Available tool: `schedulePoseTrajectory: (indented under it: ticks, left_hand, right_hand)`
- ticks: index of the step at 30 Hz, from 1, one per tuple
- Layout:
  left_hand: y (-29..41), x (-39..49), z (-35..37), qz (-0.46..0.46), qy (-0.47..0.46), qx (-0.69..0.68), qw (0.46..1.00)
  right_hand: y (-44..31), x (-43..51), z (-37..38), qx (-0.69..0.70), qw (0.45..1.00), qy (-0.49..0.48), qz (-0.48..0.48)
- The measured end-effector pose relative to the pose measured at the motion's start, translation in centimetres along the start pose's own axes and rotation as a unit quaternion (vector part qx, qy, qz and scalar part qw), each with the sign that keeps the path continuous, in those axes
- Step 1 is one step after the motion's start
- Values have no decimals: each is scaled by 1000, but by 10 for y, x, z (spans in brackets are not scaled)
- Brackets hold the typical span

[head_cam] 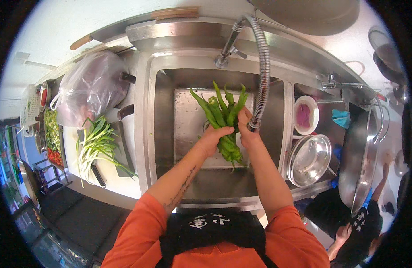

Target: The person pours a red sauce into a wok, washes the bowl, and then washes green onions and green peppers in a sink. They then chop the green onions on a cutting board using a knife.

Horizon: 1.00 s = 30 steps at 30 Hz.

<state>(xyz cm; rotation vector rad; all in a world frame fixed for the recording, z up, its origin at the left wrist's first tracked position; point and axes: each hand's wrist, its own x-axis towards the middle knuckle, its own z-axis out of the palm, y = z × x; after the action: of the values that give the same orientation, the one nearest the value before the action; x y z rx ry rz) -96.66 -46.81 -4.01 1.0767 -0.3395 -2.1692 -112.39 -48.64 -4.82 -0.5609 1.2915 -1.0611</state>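
Observation:
A bunch of long green peppers (222,115) is held between my two hands above a stainless steel sink basin (189,184). My left hand (215,139) wraps the bunch from the left, its thumb across the peppers. From the right, my right hand (246,130) grips the same bunch, its fingers partly hidden behind it. A faucet with a spring-coil hose (264,63) arches over the basin, and its spout end (254,126) hangs beside my right hand. Whether water is running cannot be made out.
Left, scallions (95,147), a cleaver (122,147) and a black-handled knife (98,176) lie on a white cutting board (70,147), near a plastic bag (92,80). Metal bowls (311,160) and a white bowl (314,104) stand right. Another person (356,227) is at lower right.

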Motion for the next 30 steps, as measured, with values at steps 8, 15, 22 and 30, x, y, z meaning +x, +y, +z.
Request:
schedulePoseTrajectory:
  ticks: [8,15,22,30]
  left_hand:
    - [16,8,15,-24,-37,41,998]
    - [18,6,31,13,-21,38,999]
    - [20,7,28,-46,-63,-113,991]
    - [12,8,8,-31,-12,-180,983]
  right_hand:
    - [-40,-26,20,49,997,54,20]
    - [-18,-6,1,-162,985,31,-52]
    - [-34,3,-7,-304,942,-66,-124]
    - [3,7,0,-185,965,-115,-144]
